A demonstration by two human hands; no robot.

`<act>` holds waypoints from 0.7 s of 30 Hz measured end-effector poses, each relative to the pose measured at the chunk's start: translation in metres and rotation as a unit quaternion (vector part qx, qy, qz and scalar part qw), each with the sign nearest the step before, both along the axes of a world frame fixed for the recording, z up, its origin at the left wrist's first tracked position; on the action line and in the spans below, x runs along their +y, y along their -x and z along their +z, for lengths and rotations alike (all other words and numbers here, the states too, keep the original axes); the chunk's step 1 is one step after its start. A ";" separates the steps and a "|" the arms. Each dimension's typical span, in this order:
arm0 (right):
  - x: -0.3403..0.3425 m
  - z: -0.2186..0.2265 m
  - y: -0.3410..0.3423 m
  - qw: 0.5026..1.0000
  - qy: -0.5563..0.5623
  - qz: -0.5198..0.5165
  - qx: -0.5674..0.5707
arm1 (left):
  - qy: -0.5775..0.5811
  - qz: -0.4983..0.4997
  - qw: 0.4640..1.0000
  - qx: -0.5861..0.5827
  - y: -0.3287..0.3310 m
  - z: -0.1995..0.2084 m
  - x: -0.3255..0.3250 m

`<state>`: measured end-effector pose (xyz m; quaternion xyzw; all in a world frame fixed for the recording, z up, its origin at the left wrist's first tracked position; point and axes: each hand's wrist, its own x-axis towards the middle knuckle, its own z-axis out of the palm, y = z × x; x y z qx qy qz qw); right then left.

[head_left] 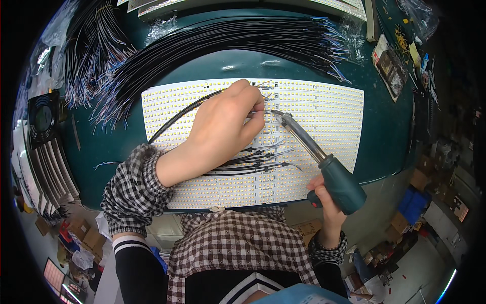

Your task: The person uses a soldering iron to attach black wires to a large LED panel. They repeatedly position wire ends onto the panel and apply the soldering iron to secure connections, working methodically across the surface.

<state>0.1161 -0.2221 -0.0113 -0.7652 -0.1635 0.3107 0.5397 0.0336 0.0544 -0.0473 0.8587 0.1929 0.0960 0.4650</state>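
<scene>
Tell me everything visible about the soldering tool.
The soldering tool has a thick dark green handle, seemingly plastic, with a small red part at its side, and a slim metallic barrel ending in a dark tip. The right hand holds the handle; the barrel slants up-left over the white board. The tip is beside the left hand; contact there is unclear.

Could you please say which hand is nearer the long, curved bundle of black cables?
Left: the left hand, over the white LED panel, is just short of the bundle; the right hand, gripping the green-handled soldering iron, is farther back.
</scene>
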 end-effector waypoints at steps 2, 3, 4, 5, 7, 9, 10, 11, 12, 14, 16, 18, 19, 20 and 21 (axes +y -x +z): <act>0.000 -0.001 0.000 1.000 0.005 0.001 -0.006 | -0.004 -0.002 1.000 0.000 -0.001 -0.001 0.000; 0.001 -0.001 0.000 1.000 0.009 0.004 -0.010 | -0.005 -0.003 1.000 0.001 -0.001 -0.001 0.000; 0.002 0.001 -0.001 1.000 0.013 0.009 -0.014 | -0.006 -0.003 1.000 0.000 -0.001 -0.001 0.000; 0.003 0.002 0.000 1.000 0.022 0.007 -0.019 | -0.007 -0.003 1.000 0.000 -0.001 -0.001 0.000; 0.005 0.004 0.002 0.999 0.041 0.003 -0.031 | -0.007 -0.003 1.000 -0.002 -0.001 0.000 0.000; 0.006 0.006 0.002 0.999 0.029 -0.003 -0.022 | -0.005 -0.004 1.000 -0.005 0.000 0.000 0.000; 0.006 0.006 0.002 1.000 0.023 -0.007 -0.018 | -0.008 -0.004 1.000 -0.004 0.000 0.000 0.000; 0.007 0.006 0.002 1.000 0.021 -0.014 -0.013 | -0.011 -0.004 1.000 -0.002 0.000 0.000 0.000; 0.008 0.006 0.003 1.000 0.019 -0.022 -0.008 | -0.014 -0.005 1.000 -0.001 0.000 0.000 0.000; 0.008 0.006 0.003 1.000 0.013 -0.026 -0.001 | -0.013 -0.004 1.000 0.001 -0.001 0.000 -0.001; 0.010 0.007 0.002 1.000 0.006 -0.018 0.003 | -0.014 -0.004 1.000 0.004 -0.001 0.001 -0.001; 0.012 0.014 0.000 0.999 0.029 -0.014 0.018 | -0.015 -0.005 1.000 0.009 -0.001 0.001 -0.001; 0.013 0.017 0.000 0.999 0.040 -0.012 0.024 | -0.020 -0.006 1.000 0.009 -0.001 0.001 -0.001; 0.013 0.018 0.001 0.999 0.042 -0.017 0.014 | -0.024 -0.008 1.000 0.010 0.001 0.001 0.000; 0.013 0.019 0.002 0.999 0.044 -0.023 0.003 | -0.028 -0.009 1.000 0.010 0.002 0.001 0.001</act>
